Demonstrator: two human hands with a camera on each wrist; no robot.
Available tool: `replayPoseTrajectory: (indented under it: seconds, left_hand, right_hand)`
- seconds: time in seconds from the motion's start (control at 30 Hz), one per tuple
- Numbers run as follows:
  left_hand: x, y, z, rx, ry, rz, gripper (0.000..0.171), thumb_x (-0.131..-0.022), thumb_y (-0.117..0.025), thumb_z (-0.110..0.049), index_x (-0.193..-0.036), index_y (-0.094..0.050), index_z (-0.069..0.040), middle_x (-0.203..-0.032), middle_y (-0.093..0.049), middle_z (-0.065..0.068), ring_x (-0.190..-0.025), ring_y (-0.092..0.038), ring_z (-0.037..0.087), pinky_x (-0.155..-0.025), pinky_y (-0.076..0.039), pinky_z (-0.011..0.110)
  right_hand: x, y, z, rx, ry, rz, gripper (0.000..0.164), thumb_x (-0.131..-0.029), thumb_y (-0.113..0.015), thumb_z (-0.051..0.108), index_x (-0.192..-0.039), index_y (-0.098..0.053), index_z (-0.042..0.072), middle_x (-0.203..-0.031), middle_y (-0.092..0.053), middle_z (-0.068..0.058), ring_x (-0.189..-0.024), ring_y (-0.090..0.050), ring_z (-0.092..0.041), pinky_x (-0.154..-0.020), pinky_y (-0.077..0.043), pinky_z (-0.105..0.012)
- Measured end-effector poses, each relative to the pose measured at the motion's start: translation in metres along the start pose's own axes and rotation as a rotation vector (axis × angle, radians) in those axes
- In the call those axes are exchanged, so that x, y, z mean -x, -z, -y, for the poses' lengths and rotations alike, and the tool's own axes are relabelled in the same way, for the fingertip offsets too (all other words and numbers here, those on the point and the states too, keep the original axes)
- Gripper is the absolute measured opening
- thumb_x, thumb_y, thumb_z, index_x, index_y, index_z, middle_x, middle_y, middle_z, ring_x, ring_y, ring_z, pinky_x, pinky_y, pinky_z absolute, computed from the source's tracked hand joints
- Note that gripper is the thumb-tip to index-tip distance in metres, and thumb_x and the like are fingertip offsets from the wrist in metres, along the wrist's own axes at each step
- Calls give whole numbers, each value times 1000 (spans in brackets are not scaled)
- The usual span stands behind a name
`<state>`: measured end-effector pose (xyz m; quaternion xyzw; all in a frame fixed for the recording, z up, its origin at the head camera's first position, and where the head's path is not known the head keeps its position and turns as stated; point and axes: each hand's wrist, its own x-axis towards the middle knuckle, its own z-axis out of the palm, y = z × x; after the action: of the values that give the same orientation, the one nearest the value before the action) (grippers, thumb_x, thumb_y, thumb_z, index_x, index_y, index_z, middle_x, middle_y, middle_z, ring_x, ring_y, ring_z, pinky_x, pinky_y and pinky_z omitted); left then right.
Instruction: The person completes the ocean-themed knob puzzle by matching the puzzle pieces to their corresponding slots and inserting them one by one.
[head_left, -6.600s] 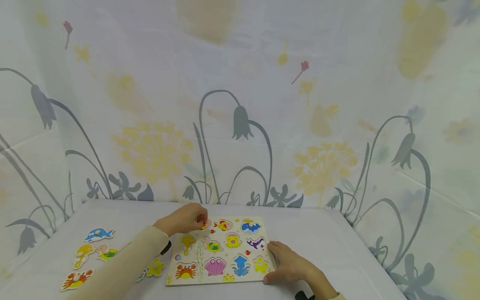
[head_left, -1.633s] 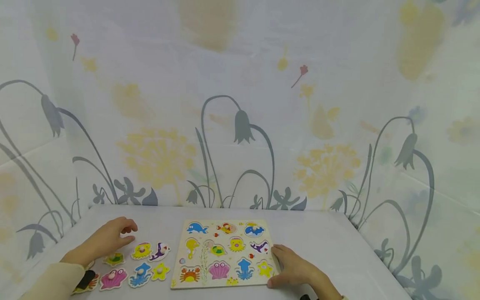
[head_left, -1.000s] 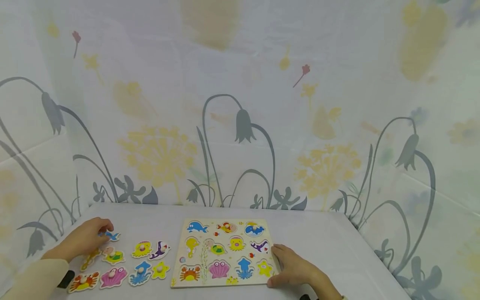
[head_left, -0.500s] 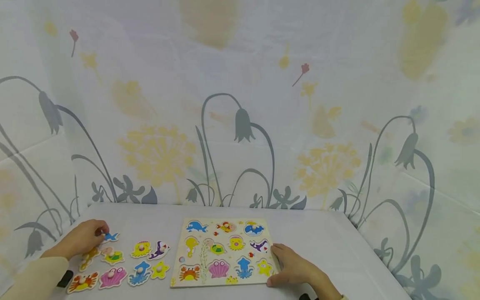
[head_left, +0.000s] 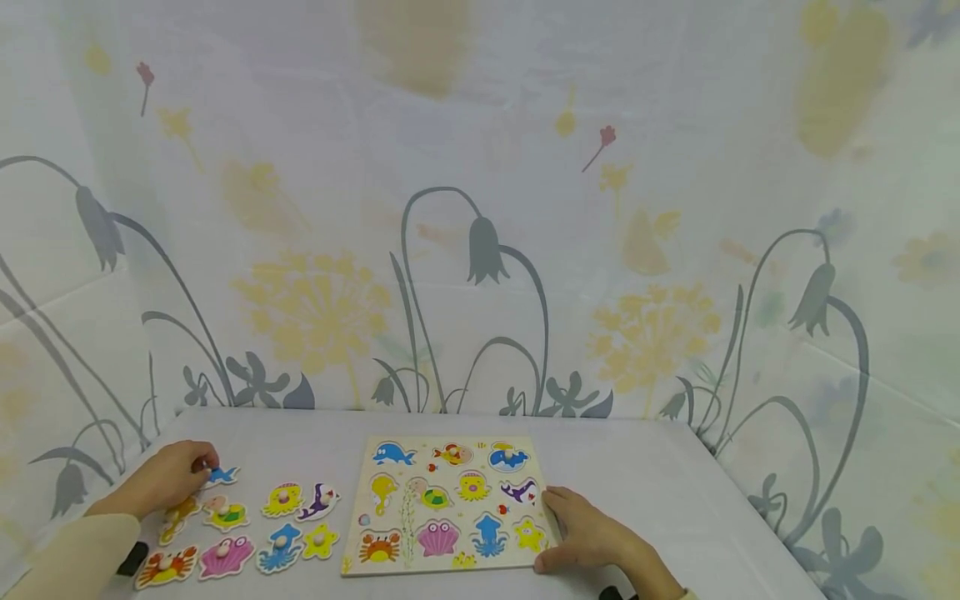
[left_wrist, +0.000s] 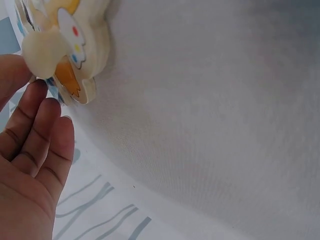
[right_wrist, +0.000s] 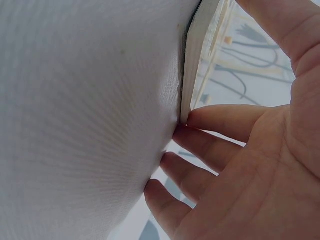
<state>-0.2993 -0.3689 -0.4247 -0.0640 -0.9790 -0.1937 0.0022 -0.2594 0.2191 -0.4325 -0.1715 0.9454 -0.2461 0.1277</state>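
At the left of the table, my left hand (head_left: pixel 167 477) pinches a blue dolphin puzzle piece (head_left: pixel 223 476), its tail showing past the fingertips. In the left wrist view, the knob of the yellow seahorse piece (left_wrist: pixel 45 54) stands in front of that pinch and hides it. My right hand (head_left: pixel 592 533) rests at the right edge of the wooden sea-animal puzzle board (head_left: pixel 352 554), thumb by the front corner. Its fairly straight fingers touch the board's side (right_wrist: pixel 192 75) and the cloth. On the board sit the knobbed fish (head_left: pixel 453 454) and blue whale (head_left: pixel 508 457) pieces.
Between left hand and board lie several knobbed pieces: turtle (head_left: pixel 227 513), octopus (head_left: pixel 282 498), purple whale (head_left: pixel 318 502), crab (head_left: pixel 167 567), shell (head_left: pixel 226 556), squid (head_left: pixel 279 547) and starfish (head_left: pixel 320 541). A flower-printed curtain (head_left: pixel 480 125) hangs behind the white-covered table (head_left: pixel 637 467).
My left hand has set the fish piece on the board's top row and moved left to the dolphin piece, staying there over the last second. My right hand keeps its place at the board's edge.
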Motion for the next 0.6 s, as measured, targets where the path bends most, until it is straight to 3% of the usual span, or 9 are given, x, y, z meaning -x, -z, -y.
replayPoseTrajectory:
  seconds: [0.33, 0.6]
  left_hand:
    - [-4, 0, -12, -18, -11, -13, 6, -85, -63, -4, -90, -62, -6, -80, -53, 3, -75, -48, 20, -68, -45, 37]
    - [-8, -4, -40, -52, -29, -9, 6, -85, -65, -9, -91, -63, -8, -82, -54, 3, -76, -48, 21, -70, -45, 41]
  right_hand:
    - [-1, 0, -1, -3, -23, -1, 98, -65, -83, 46, -139, -42, -4, -146, -36, -22, -135, -29, -43, -105, -23, -61]
    - [-1, -2, -2, -3, -13, -3, 97, -65, -83, 45, -139, -42, -5, -145, -36, -22, -134, -30, -43, -105, -24, -61]
